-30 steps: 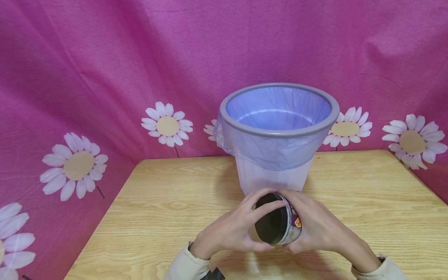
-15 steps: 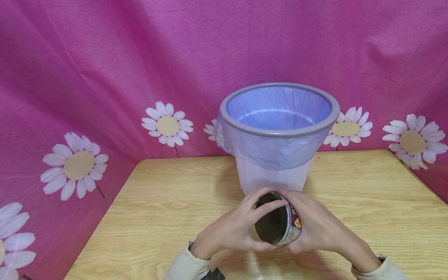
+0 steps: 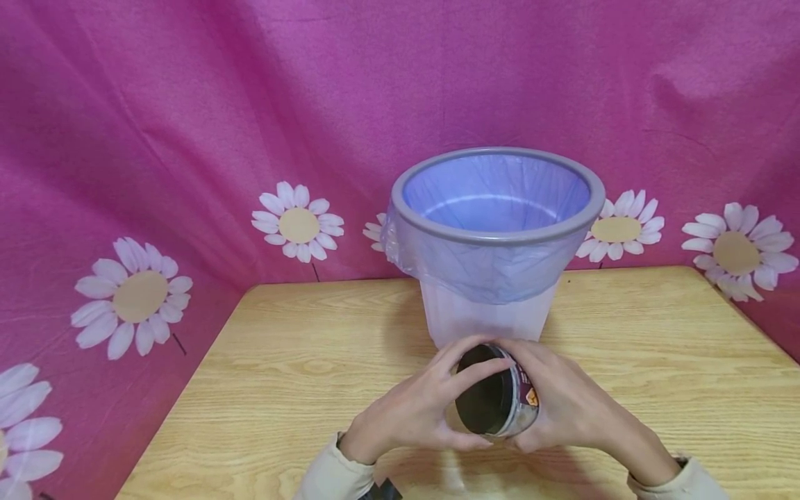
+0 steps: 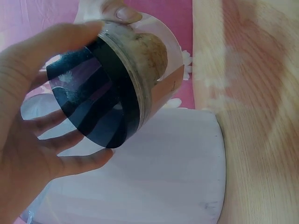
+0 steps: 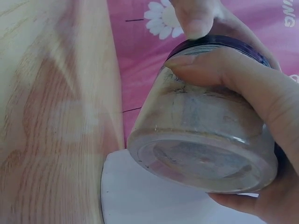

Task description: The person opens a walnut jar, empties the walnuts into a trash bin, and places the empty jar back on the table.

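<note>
A clear jar (image 3: pixel 523 415) with a dark lid (image 3: pixel 486 406) is held between both hands, tipped sideways so the lid faces left. My left hand (image 3: pixel 415 408) curls its thumb and fingers round the lid's edge. The jar's body is gripped by my right hand (image 3: pixel 565 397). In the left wrist view, something brownish shows through the wall of the jar (image 4: pixel 147 58), and the shiny lid (image 4: pixel 91 91) reflects the fingers. The right wrist view has the clear base of the jar (image 5: pixel 201 158) towards the camera. A dark red label is partly covered by the right hand.
Behind the hands stands a pale bin (image 3: pixel 490 319) with a grey rim (image 3: pixel 500 237) and a bluish plastic liner (image 3: pixel 475 271). It rests on a wood-grain table (image 3: pixel 300 361). A pink cloth (image 3: pixel 350 104) printed with white daisies hangs behind and at the sides.
</note>
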### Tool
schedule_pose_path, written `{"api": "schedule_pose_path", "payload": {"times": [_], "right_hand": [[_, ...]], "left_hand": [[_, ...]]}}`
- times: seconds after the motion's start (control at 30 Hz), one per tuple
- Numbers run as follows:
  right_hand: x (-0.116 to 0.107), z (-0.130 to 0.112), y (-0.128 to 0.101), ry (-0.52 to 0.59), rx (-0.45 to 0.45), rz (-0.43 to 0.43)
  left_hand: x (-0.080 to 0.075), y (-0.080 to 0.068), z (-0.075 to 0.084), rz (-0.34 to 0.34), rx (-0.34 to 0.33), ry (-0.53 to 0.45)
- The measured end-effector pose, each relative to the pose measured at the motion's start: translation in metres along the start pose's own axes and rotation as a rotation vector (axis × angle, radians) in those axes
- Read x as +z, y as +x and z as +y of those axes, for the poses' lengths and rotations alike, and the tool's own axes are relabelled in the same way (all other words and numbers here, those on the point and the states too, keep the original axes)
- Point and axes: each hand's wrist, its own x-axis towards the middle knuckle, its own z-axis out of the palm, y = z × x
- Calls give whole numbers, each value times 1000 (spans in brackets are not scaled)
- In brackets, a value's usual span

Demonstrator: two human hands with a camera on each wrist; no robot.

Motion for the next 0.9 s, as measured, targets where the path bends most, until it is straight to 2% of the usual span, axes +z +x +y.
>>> {"api": "schedule_pose_path", "payload": {"times": [0.37, 0.53, 0.67, 0.9], "right_hand": [[-1, 1, -1, -23, -28, 11], [-1, 1, -1, -19, -30, 14], [-2, 1, -1, -10, -24, 12], [-1, 1, -1, 3, 6, -8]], "left_hand": [[-1, -1, 1, 22, -8, 3], [0, 0, 1, 1, -18, -15], [1, 0, 0, -11, -3, -20], [1, -1, -1, 9, -8, -4]]}}
